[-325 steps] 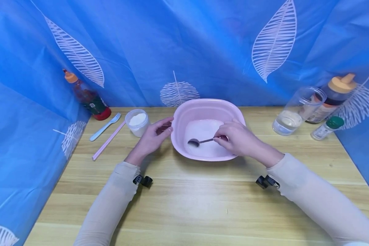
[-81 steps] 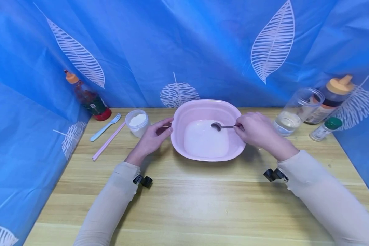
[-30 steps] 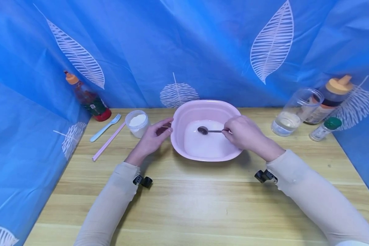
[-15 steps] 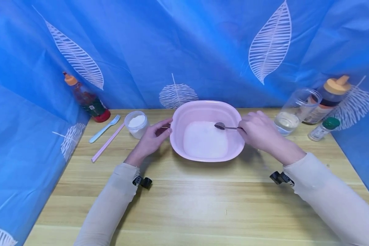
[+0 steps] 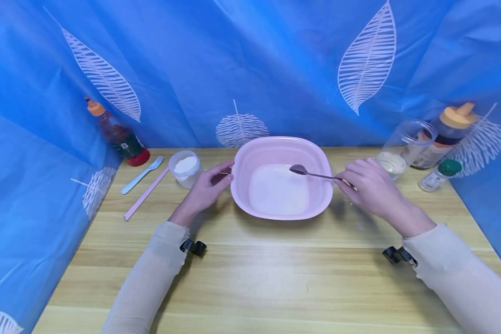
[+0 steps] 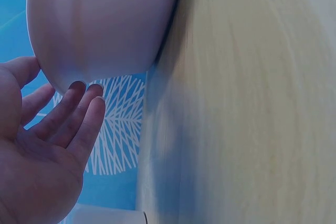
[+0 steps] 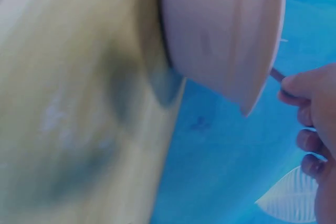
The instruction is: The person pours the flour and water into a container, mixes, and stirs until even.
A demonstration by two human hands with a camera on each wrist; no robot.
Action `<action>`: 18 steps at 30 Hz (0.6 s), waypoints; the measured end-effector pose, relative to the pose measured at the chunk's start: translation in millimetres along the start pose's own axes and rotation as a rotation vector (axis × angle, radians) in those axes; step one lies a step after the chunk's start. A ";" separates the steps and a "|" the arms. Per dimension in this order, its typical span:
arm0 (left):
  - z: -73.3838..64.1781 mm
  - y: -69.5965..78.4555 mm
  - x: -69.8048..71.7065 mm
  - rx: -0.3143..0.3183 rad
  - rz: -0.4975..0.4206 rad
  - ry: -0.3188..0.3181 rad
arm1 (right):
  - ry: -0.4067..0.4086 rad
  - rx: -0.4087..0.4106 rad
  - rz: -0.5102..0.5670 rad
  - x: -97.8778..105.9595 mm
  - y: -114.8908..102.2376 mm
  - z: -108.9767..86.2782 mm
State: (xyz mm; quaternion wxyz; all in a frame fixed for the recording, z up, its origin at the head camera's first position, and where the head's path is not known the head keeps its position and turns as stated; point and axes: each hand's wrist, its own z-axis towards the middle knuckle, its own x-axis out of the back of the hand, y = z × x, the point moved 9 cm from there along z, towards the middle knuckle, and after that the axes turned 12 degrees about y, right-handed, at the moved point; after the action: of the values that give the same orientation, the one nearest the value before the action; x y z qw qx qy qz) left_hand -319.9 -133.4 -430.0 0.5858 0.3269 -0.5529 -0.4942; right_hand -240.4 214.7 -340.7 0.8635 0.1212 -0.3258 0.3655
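A pink basin sits on the table in the head view, with a white layer in its bottom. My left hand touches the basin's left rim from outside with relaxed fingers; the left wrist view shows this hand against the rim, its palm holding nothing. My right hand is just beyond the right rim and pinches the handle of a dark spoon. The spoon's bowl is over the basin's inside, and its handle crosses the rim. In the right wrist view, only a short bit of handle shows.
Left of the basin are a jar of white powder, a pink stick, a light blue fork and a red sauce bottle. At right stand a clear cup, a dark sauce bottle and a green-capped shaker.
From low in the basin, the spoon moved back and forth and is now at the right rim. My right hand has drawn right, outside the basin. The left hand has stayed put.
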 end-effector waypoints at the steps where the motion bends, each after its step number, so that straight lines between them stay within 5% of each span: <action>1: 0.0 -0.3 -0.1 0.001 -0.004 -0.001 | 0.016 0.007 0.004 1.5 0.5 -3.2; 5: -0.2 0.8 -0.3 -0.004 -0.016 -0.004 | 0.066 -0.012 0.031 7.6 4.3 -13.2; 8: 0.0 1.4 -0.6 -0.006 -0.019 -0.003 | 0.086 -0.110 0.085 12.7 11.5 -20.0; 18: 0.7 0.2 -0.5 0.002 0.011 -0.002 | 0.062 -0.756 0.192 40.1 44.7 -72.5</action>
State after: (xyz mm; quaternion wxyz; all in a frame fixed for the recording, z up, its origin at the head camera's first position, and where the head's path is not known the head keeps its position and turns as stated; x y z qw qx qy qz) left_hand -320.5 -132.8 -429.8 0.5876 0.3240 -0.5557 -0.4908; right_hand -216.9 300.8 -370.9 0.8184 -0.2476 -0.4213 0.3025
